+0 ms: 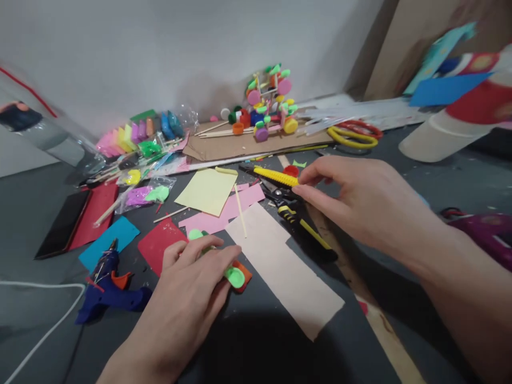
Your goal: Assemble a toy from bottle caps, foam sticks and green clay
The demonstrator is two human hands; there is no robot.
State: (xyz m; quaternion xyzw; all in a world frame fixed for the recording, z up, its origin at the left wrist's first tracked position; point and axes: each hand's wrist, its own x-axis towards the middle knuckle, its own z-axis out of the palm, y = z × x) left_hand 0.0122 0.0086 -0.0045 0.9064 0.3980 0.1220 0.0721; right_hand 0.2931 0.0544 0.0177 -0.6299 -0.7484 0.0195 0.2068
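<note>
My left hand (192,298) is curled over a small craft piece with light-green round discs (235,277) and an orange part at its end. Most of that piece is hidden under the fingers. At centre right, the thumb and forefinger of my right hand (348,197) pinch the near end of a yellow utility knife (276,176). Below the knife lie black-and-yellow pliers (306,232). A beige paper strip (284,272) stretches between my hands, with a thin wooden stick (240,210) across its far end.
A blue glue gun (108,288) with a white cable lies left, near coloured paper and a phone (64,224). Behind are clay packets (136,133), a decorated stick model (272,101) and scissors (354,136). A white bottle (428,136) stands right; a wooden strip (384,330) runs beneath my right arm.
</note>
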